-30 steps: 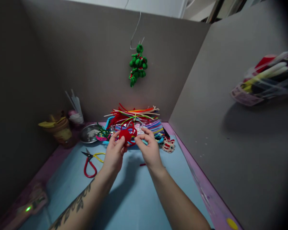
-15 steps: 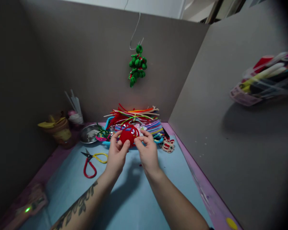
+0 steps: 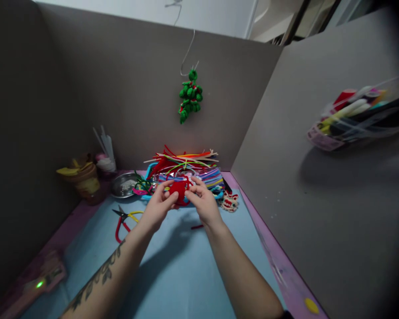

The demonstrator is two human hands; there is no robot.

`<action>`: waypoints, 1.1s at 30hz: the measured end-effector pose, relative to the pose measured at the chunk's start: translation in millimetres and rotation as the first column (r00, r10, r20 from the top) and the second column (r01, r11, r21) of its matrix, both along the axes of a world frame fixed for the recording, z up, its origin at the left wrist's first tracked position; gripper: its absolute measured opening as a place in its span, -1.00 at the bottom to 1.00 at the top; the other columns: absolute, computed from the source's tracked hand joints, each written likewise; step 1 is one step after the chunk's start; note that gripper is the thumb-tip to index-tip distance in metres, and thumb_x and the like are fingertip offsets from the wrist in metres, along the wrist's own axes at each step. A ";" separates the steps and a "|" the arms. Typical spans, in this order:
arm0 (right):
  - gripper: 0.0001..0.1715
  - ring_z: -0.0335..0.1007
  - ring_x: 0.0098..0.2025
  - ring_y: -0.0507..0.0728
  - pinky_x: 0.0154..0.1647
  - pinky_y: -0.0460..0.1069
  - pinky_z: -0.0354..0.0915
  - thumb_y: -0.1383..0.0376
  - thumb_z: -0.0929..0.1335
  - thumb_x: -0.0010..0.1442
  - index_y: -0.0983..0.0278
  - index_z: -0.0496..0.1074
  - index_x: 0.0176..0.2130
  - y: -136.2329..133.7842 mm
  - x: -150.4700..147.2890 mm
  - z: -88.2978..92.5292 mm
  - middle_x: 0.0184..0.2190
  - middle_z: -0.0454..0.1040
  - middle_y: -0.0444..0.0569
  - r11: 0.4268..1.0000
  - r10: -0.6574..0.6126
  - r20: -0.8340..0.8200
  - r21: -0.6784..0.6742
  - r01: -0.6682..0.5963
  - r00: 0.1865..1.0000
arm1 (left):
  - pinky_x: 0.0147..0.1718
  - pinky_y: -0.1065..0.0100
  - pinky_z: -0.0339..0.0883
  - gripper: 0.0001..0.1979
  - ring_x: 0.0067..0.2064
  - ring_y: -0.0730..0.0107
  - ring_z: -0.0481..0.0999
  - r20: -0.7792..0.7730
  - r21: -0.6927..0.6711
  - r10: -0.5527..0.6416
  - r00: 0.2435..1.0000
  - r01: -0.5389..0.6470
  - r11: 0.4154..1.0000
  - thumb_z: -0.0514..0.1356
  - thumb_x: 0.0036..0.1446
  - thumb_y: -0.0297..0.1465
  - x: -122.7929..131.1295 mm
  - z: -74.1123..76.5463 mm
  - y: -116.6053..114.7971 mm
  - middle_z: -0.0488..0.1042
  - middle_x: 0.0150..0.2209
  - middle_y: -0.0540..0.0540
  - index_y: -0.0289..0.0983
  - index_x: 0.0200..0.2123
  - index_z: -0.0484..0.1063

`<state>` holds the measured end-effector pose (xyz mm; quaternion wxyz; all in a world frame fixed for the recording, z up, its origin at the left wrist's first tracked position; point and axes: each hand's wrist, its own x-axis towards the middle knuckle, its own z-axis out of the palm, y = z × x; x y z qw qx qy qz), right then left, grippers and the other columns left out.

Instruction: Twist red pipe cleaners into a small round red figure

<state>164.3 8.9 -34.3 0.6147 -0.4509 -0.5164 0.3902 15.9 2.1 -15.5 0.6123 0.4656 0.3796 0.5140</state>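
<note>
Between my hands, above the blue mat [image 3: 182, 274], is a rounded red fuzzy piece [image 3: 177, 191] that looks bent from pipe cleaners. My left hand [image 3: 160, 203] grips its left side, thumb in front. On its right edge, my right hand [image 3: 204, 204] pinches with thumb and fingers. Some fingertips are hidden behind the piece. Scissors [image 3: 122, 216] with one red and one yellow handle lie left of my left forearm, which partly covers them. A short red strip [image 3: 197, 227] rests on the mat below my right hand.
Behind my hands, a blue basket [image 3: 149, 169] holds many coloured pipe cleaners [image 3: 186, 159]. A metal bowl [image 3: 123, 186] and brown pot [image 3: 83, 177] stand left. A cream-and-red piece [image 3: 229, 201] lies right. A green ornament [image 3: 190, 97] hangs from a wire; a pen holder [image 3: 329, 133] hangs on the right wall.
The red piece has turned a little in my fingers, and its upper loop looks narrower. My left forearm now covers more of the scissors. The camera view has shifted slightly.
</note>
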 end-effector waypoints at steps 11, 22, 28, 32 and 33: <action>-0.76 0.35 -0.20 0.12 -0.02 0.03 0.23 0.19 0.46 -0.03 0.25 0.40 -0.56 -25.1 3.0 -61.0 -0.34 0.49 -0.08 0.995 -0.057 -0.296 -0.096 0.030 0.954 | -0.49 0.45 0.21 -0.69 -0.49 0.47 0.38 -0.204 0.123 0.309 0.929 -0.289 0.949 0.27 -0.05 -0.24 -2.9 -33.8 8.9 0.38 -0.54 0.08 -0.27 -0.28 0.33; -0.76 0.28 -0.44 0.02 -0.32 -0.07 0.23 0.17 0.46 0.00 0.23 0.37 -0.47 -69.5 -17.0 -89.3 -0.53 0.41 -0.21 0.954 -0.131 -0.517 -0.298 -0.034 0.846 | -0.50 0.43 0.30 -0.67 -0.48 0.44 0.52 -0.242 -0.117 0.141 0.960 -0.173 0.978 0.37 -0.12 -0.26 10.7 -72.4 -71.1 0.53 -0.34 -0.07 -0.29 -0.33 0.38; -0.78 0.30 -0.43 0.02 -0.31 -0.05 0.24 0.20 0.45 0.00 0.21 0.35 -0.47 -83.0 -21.3 -87.2 -0.50 0.43 -0.21 0.924 -0.137 -0.549 -0.370 -0.093 0.825 | -0.60 0.44 0.24 -0.60 -0.52 0.40 0.49 -0.132 -0.369 0.067 0.989 -0.112 0.922 0.41 -0.16 -0.25 12.7 -81.6 -80.4 0.54 -0.47 -0.11 -0.36 -0.26 0.51; -0.79 0.31 -0.43 0.03 -0.33 -0.06 0.24 0.20 0.45 0.00 0.21 0.36 -0.48 -87.9 -23.1 -90.3 -0.50 0.44 -0.20 0.904 -0.083 -0.526 -0.397 -0.159 0.846 | -0.60 0.47 0.21 -0.72 -0.54 0.45 0.43 -0.150 -0.363 0.063 0.987 -0.115 0.925 0.37 -0.10 -0.28 13.2 -83.3 -82.9 0.48 -0.58 -0.05 -0.35 -0.32 0.56; -0.79 0.31 -0.43 0.04 -0.34 -0.06 0.24 0.20 0.45 0.00 0.21 0.36 -0.48 -88.4 -23.4 -90.8 -0.50 0.44 -0.19 0.900 -0.070 -0.526 -0.400 -0.173 0.848 | -0.59 0.47 0.22 -0.74 -0.54 0.45 0.43 -0.149 -0.362 0.065 0.987 -0.115 0.925 0.37 -0.10 -0.29 12.9 -83.4 -82.3 0.49 -0.58 -0.05 -0.34 -0.34 0.57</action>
